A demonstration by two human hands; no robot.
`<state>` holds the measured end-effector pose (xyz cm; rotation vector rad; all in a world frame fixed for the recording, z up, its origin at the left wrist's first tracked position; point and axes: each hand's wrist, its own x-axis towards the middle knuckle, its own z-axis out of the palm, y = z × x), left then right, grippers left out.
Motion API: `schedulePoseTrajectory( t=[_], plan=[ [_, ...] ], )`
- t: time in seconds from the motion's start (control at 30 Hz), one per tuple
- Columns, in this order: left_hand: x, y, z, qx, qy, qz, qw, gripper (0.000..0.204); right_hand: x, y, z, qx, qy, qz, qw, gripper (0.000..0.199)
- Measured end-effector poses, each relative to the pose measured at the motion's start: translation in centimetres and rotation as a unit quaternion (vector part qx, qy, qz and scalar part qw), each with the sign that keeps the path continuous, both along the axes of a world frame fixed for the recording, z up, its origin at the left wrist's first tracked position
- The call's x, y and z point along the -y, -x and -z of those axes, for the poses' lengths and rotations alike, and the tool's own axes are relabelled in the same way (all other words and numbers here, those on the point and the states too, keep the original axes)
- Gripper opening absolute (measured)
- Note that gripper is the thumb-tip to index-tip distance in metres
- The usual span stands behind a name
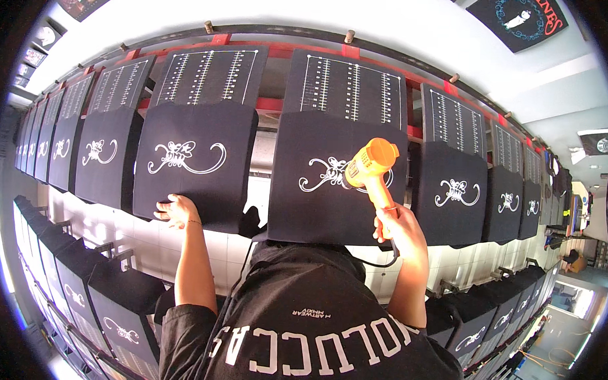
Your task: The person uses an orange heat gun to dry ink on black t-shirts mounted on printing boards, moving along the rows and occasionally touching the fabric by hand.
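My right hand (400,228) is wrapped round the handle of an orange heat gun (373,164). The gun's head is over the white swirling print on a black shirt (316,210), and it covers part of that print. A dark cord hangs from the handle's lower end. On the neighbouring black shirt (192,129), my left hand (177,212) touches the cloth near its lower edge, fingers apart and holding nothing. That shirt bears a similar white print (178,157). Both shirts lie stretched over boards whose far ends show white ruled marks.
More boards with printed black shirts (457,182) run left and right along a red rail (275,49). A second row of shirt-covered boards (123,297) stands behind me, over a light tiled floor (235,254). Dark printed cloths (521,23) hang on the walls.
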<state>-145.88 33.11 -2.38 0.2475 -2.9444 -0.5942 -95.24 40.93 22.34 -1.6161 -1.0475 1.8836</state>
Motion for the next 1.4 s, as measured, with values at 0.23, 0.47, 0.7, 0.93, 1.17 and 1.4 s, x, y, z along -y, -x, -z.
schedulePoseTrajectory(
  t=[0.23,0.47,0.7,0.93,1.17,1.4],
  plan=[
    [-1.1,-1.2,-1.5,0.009,-0.016,-0.009,1.0,0.058,0.1,0.1,0.8,0.014,-0.029,-0.009,0.999,0.03],
    [-0.2,0.0,0.4,-0.022,0.002,-0.007,1.0,0.058,-0.8,0.6,0.7,-0.019,-0.014,-0.052,0.998,0.027],
    [-1.0,-0.9,-0.9,-0.005,0.011,-0.022,1.0,0.057,-0.9,1.2,1.3,-0.031,-0.013,-0.065,0.997,0.03],
    [-1.0,-0.7,-1.0,-0.004,-0.004,-0.024,1.0,0.057,-1.9,2.1,1.4,0.006,-0.05,-0.01,0.999,0.03],
    [-0.9,-0.6,-1.0,0.006,-0.007,-0.023,1.0,0.058,-2.2,1.7,1.2,0.028,-0.054,0.006,0.998,0.026],
    [-1.6,-1.8,-3.1,0.03,-0.019,-0.027,0.999,0.058,-1.2,0.3,1.1,0.009,-0.049,0.037,0.998,0.025]
  ],
)
